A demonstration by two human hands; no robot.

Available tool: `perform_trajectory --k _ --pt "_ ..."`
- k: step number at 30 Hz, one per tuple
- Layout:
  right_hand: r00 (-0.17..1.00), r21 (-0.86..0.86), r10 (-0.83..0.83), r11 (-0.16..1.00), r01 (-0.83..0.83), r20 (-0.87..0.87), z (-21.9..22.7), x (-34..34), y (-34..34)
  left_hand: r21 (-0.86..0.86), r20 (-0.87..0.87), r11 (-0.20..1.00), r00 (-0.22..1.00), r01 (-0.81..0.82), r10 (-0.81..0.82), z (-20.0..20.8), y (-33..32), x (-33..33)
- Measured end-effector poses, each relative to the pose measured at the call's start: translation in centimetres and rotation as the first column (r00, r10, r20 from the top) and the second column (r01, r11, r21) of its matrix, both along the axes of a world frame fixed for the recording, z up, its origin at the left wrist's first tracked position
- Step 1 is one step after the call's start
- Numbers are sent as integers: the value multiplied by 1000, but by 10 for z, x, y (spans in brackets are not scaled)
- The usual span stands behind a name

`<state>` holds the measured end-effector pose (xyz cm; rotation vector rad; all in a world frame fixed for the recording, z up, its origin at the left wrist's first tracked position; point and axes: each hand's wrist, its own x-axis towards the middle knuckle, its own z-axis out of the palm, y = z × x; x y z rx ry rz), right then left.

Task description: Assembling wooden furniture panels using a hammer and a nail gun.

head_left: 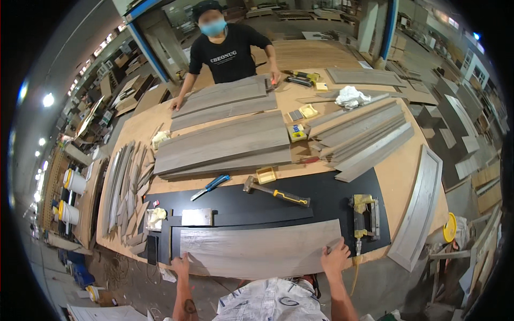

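Observation:
A grey-brown wood panel (262, 247) lies across the near edge of the black work surface (337, 187). At its left end, my left hand (181, 263) grips the near corner. My right hand (335, 254) clasps the right end, its fingers over the edge. Just beyond the panel are a dark strip (257, 216) and a shiny metal block (197, 217). Farther off lie a hammer (278, 192) with a yellow-and-black handle and a blue-handled utility knife (210, 187). A nail gun (365, 218) rests to the right of my right hand.
Stacked panels (225, 142) fill the table's middle. Loose wood strips lie in piles at left (126, 187) and right (369, 134). A framed panel (417, 208) lies along the right edge. Across the table, a co-worker (227, 51) touches another panel (222, 99). An air hose (355, 275) hangs near my right forearm.

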<state>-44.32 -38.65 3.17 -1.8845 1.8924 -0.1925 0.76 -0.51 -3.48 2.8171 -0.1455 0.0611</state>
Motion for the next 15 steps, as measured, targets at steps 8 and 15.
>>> perform_trajectory --k 8,15 --pt "972 138 229 962 -235 55 85 -34 -51 -20 33 996 996 88 -88 114 -14 15" --pt "922 -13 289 955 -296 258 120 -22 -91 -207 224 954 960 216 -169 145 -43 35"
